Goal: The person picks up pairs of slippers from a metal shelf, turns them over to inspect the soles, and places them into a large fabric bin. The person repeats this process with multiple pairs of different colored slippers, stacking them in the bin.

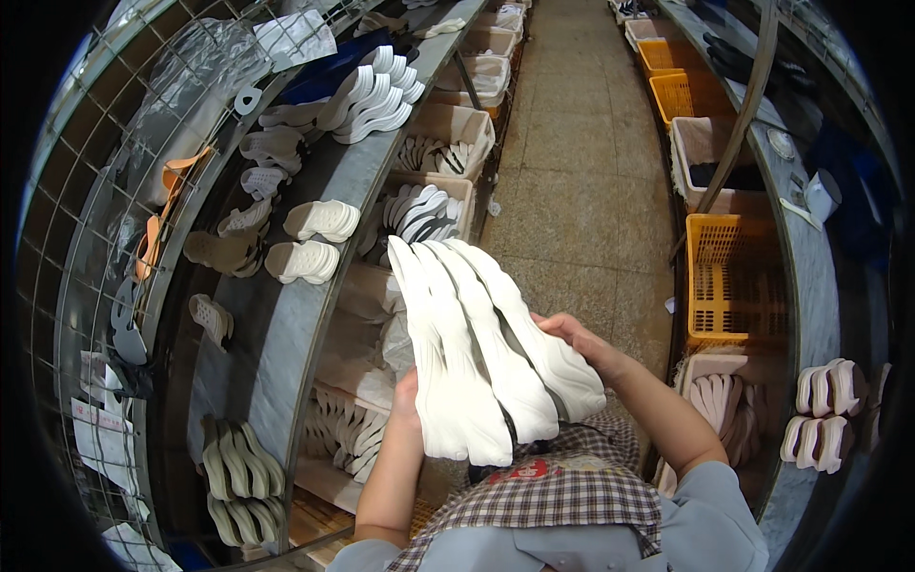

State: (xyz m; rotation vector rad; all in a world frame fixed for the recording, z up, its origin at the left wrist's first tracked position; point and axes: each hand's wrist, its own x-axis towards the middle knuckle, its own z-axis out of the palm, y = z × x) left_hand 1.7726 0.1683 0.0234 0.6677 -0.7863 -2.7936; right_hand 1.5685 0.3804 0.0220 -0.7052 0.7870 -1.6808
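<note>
Between my two hands, in front of my chest, is a stack of several white shoe soles [448,334], their sides turned up and fanned slightly apart. My left hand [408,398] grips the stack's left side near the lower end; most of its fingers are hidden behind the soles. On the far right side my right hand [577,341] is closed around the outermost sole, fingers partly showing. Left of the stack, pairs of cream soles [305,259] sit on a grey shelf [295,324].
A floor aisle [562,143] runs ahead between two shelves. Below the left shelf stand lined crates of soles [419,210]. On the right are a yellow crate [739,276], a crate of pinkish soles [720,410] and stacked soles [824,415]. Wire mesh [86,238] borders the left.
</note>
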